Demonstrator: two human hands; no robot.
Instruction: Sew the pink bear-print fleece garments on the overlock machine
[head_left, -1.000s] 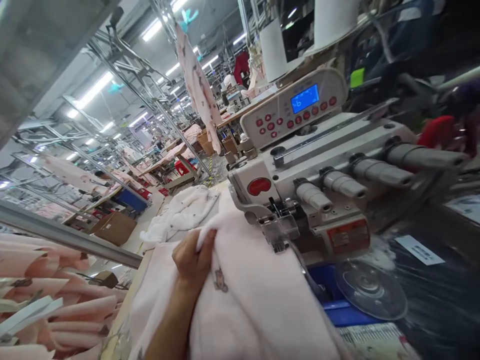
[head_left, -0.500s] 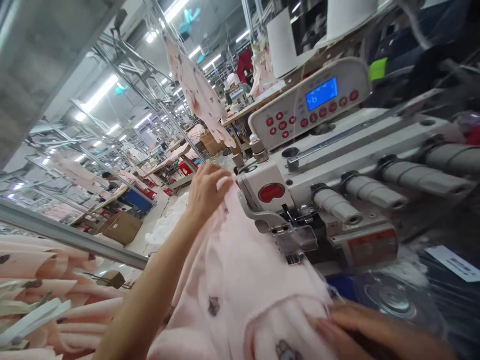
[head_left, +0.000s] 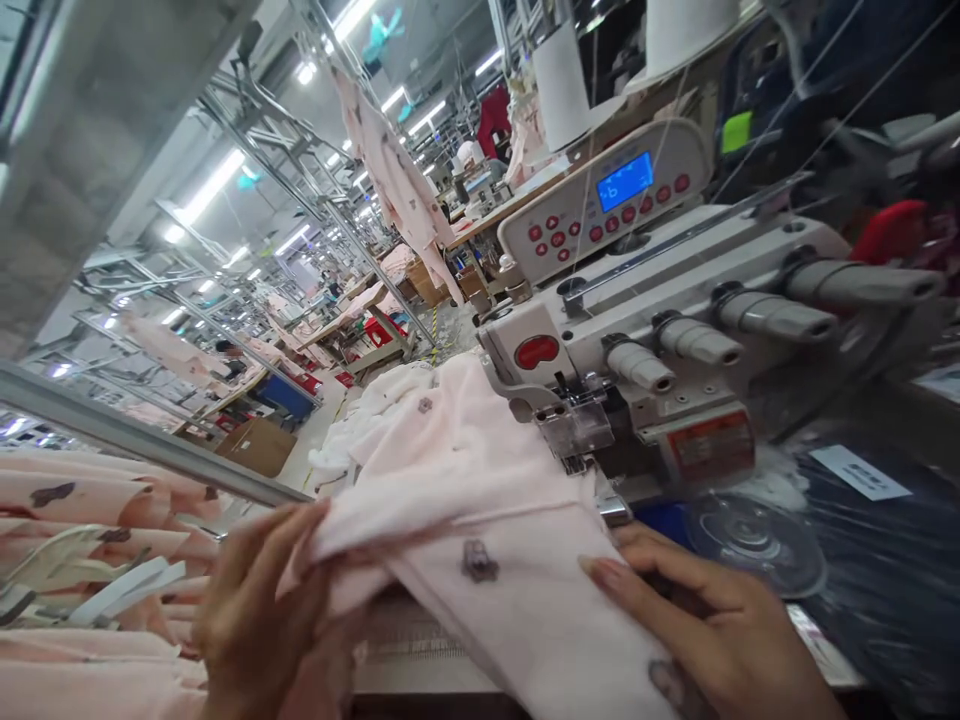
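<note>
Pale pink fabric (head_left: pixel 517 490) with small dark animal prints lies under the presser foot of an overlock sewing machine (head_left: pixel 536 350). At the lower left, my left hand (head_left: pixel 262 600) is closed on a folded edge of this cloth and lifts it a little. My right hand (head_left: pixel 690 610) grips the fabric's right edge just in front of the needle area, thumb on top and the other fingers partly hidden beneath. A clear guard (head_left: pixel 585 425) covers the needle, so the stitch point is hard to make out.
Stacked pink pieces (head_left: pixel 90 540) with white strips lie at the left beyond a metal rail (head_left: pixel 150 435). A dark plastic-wrapped bundle (head_left: pixel 877 560) with a white label sits at the right. Thread cones (head_left: pixel 562 90) stand behind the control panel (head_left: pixel 607 200). White cloth (head_left: pixel 382 400) is heaped behind.
My left hand has come back from beside the machine head to the near left, folding the fabric's edge. My right hand has shifted slightly up, and more of it shows.
</note>
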